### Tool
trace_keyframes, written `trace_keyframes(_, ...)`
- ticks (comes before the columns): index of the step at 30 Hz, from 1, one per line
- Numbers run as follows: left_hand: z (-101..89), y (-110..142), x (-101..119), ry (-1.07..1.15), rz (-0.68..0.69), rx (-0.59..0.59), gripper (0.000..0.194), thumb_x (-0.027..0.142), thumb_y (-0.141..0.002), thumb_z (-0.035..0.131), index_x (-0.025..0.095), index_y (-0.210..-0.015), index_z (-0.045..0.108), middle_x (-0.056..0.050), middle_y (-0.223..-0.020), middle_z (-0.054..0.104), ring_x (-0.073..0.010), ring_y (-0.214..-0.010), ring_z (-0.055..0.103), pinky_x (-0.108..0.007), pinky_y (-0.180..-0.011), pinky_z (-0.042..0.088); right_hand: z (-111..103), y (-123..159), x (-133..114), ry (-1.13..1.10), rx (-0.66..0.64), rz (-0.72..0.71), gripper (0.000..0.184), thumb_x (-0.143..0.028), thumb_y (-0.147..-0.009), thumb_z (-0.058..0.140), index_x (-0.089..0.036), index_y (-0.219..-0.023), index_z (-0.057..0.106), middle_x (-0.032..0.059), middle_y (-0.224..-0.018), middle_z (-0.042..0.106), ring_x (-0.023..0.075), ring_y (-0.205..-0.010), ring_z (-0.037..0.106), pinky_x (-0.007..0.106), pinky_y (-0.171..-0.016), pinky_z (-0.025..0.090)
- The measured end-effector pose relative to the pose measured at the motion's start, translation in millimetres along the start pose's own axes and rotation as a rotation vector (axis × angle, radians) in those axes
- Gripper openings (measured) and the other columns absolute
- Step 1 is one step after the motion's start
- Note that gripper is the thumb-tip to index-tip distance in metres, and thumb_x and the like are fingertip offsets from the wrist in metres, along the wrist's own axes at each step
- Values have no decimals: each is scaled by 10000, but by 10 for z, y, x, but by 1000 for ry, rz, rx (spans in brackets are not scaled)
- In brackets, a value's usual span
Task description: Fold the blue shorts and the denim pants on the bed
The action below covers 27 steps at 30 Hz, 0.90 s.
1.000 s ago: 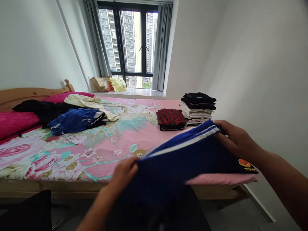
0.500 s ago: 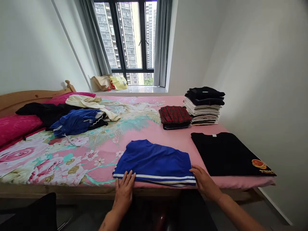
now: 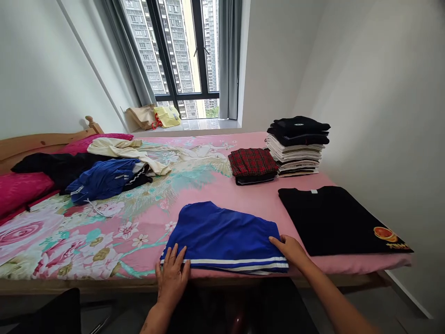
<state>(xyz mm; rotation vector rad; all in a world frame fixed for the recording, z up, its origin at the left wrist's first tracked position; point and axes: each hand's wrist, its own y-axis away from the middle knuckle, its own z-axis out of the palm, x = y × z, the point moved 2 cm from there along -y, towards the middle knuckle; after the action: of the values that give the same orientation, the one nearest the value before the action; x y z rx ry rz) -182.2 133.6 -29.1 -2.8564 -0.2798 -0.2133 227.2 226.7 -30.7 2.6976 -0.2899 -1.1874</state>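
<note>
Blue shorts (image 3: 222, 234) with white side stripes lie folded flat along the near edge of the bed. My left hand (image 3: 173, 271) rests on their lower left corner, fingers spread over the striped edge. At the right end, my right hand (image 3: 292, 249) has its thumb on top of the cloth, and its other fingers are bent at the side edge, partly hidden. A black T-shirt (image 3: 335, 222) with an orange print lies flat to the right of the shorts.
Behind stand a red plaid folded garment (image 3: 252, 161) on a dark one and a tall stack of folded clothes (image 3: 297, 150). Loose clothes (image 3: 104, 178) lie heaped by pink pillows (image 3: 28, 188) at left. Bags (image 3: 167, 116) sit on the windowsill. A wall bounds the right side.
My right hand has shifted so that its thumb lies over the shorts' right edge. My left hand has moved slightly outward at the lower left corner. The view has tilted a little.
</note>
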Motion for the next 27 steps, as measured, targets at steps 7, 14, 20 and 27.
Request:
trace_keyframes(7, -167, -186, 146, 161, 127, 31, 404, 268, -902, 353, 263, -1261, 539, -51, -1435, 434, -252, -1374, 294, -569, -1106, 177, 78, 61, 2, -221, -13, -27, 413, -540, -737, 562, -166, -883, 659, 88, -863, 707, 267, -850, 646, 331, -727, 465)
trace_keyframes(14, -174, -890, 907, 212, 441, -268, 429, 315, -952, 248, 324, -1317, 474, 22, -1438, 432, -157, -1378, 284, -459, -1150, 140, 124, 21, 37, -438, -101, -39, 464, -514, -737, 590, -126, -981, 662, 98, -946, 716, 268, -881, 665, 338, -759, 505)
trace_keyframes(20, 195, -1496, 617, 12, 148, -367, 562, 449, -924, 265, 218, -1435, 284, -105, -1530, 213, -293, -1411, 167, -683, -1057, 62, 124, 50, 73, -557, -98, -64, 469, -483, -731, 609, -114, -1020, 641, 96, -998, 706, 263, -909, 657, 341, -795, 508)
trace_keyframes(27, 182, -1394, 738, -55, 85, -259, 563, 431, -918, 292, 201, -1431, 296, -107, -1535, 205, -281, -1419, 137, -653, -1076, 6, 132, 27, 66, -680, -102, -52, 438, -479, -700, 657, -132, -968, 655, 87, -938, 714, 273, -887, 658, 367, -792, 514)
